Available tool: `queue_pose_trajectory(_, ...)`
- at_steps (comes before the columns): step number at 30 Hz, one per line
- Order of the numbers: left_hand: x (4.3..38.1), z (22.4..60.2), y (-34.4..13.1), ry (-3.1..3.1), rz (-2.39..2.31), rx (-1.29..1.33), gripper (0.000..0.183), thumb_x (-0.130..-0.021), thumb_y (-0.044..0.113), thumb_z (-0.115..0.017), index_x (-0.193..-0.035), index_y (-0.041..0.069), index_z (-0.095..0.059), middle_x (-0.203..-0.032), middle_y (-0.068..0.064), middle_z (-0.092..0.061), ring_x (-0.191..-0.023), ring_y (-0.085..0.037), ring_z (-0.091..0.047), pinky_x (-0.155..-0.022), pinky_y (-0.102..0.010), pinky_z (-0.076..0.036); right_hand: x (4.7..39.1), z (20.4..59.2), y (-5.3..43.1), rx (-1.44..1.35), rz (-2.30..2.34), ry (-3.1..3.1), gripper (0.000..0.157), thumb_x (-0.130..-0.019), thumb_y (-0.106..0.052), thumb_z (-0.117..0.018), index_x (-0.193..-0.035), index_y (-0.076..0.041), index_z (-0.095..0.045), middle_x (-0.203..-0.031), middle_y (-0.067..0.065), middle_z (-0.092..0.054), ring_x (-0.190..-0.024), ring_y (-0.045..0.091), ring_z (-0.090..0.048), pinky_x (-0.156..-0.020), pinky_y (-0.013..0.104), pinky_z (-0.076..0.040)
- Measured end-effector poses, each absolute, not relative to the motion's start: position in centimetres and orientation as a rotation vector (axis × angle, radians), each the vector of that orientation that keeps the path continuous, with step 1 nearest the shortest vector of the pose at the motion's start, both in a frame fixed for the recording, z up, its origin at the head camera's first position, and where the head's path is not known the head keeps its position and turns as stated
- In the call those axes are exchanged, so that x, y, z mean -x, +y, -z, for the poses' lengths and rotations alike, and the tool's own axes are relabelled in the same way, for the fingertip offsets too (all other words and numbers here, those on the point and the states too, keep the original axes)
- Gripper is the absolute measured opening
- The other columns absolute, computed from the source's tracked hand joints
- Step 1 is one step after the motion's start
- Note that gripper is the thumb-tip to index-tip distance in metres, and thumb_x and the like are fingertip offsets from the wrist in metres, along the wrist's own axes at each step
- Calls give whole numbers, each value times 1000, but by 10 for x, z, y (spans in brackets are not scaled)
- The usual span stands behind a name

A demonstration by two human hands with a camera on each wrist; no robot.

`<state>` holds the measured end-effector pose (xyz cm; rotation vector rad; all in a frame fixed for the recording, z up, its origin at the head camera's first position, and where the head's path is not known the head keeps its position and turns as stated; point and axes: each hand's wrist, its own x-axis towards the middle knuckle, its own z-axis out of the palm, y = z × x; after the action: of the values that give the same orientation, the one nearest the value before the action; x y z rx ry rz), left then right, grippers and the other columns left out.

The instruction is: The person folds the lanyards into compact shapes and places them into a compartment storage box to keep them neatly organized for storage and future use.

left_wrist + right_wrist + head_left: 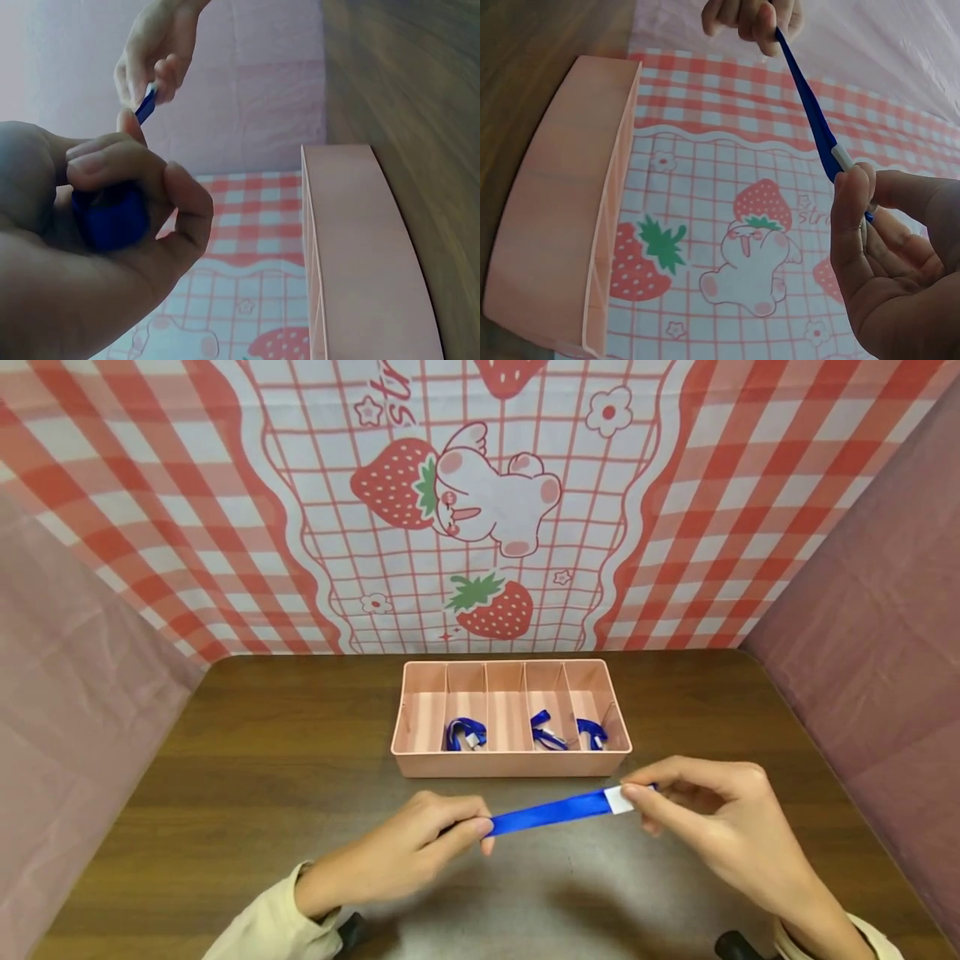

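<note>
A blue lanyard (551,813) with a white piece (618,799) near one end is stretched between both hands in front of the box. The left hand (420,843) grips one end, and in the left wrist view a blue loop of the lanyard (112,219) shows inside its curled fingers. Thumb and fingers of the right hand (723,822) pinch the other end at the white piece. Behind them, on the table, stands a pink divided box (510,766). Blue lanyards lie in its second (467,732), fourth (550,732) and fifth (594,732) compartments from the left.
The brown wooden table (285,718) reaches back to a red-and-white checked cloth (300,568) with strawberry prints. Pink cloth walls (862,610) rise on both sides. The box's thin dividers stand upright.
</note>
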<state>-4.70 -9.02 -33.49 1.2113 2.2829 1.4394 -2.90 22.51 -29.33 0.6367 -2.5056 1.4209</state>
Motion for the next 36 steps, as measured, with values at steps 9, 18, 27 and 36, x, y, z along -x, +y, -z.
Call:
queue_pose_trajectory(9, 43, 333, -110, 2222, -1483, -1182, 25, -107, 16, -46, -90, 18, -64, -63, 13, -38, -54, 5, -33, -47, -15, -31, 18, 304, 239, -586, -1403, -2493, 23, -83, 9, -74, -88, -14, -73, -65, -7, -63, -53, 7, -59, -47, 24, -45)
queue_pose_trajectory(18, 42, 333, -125, 2068, -1521, -1179, 23, -107, 8, -44, -110, 16, -66, -60, 5, -48, -51, 5, -42, -41, -18, -37, 17, 317, 244, -601, -1477, -2487, 20, -85, 8, -73, -90, -12, -73, -66, -2, -65, -54, 10, -61, -49, 24, -50)
queue_pose_trajectory(27, 47, 326, -130, 1358, -1715, -1324, 21, -103, -12, -30, -105, -10, -51, -86, -29, -69, -87, -32, -73, -78, -44, -58, 21, 324, 240, -587, -1614, -2539, 14, -89, -1, -72, -92, -14, -74, -67, 1, -66, -54, 13, -63, -49, 28, -52)
queue_pose_trajectory(36, 49, 326, -132, 1296, -1753, -1399, 13, -101, -13, -38, -104, -16, -50, -99, -33, -68, -103, -38, -69, -91, -52, -52, 27, 327, 237, -659, -1671, -2553, 13, -90, -3, -72, -92, -15, -74, -62, -1, -62, -51, 13, -59, -43, 27, -45)
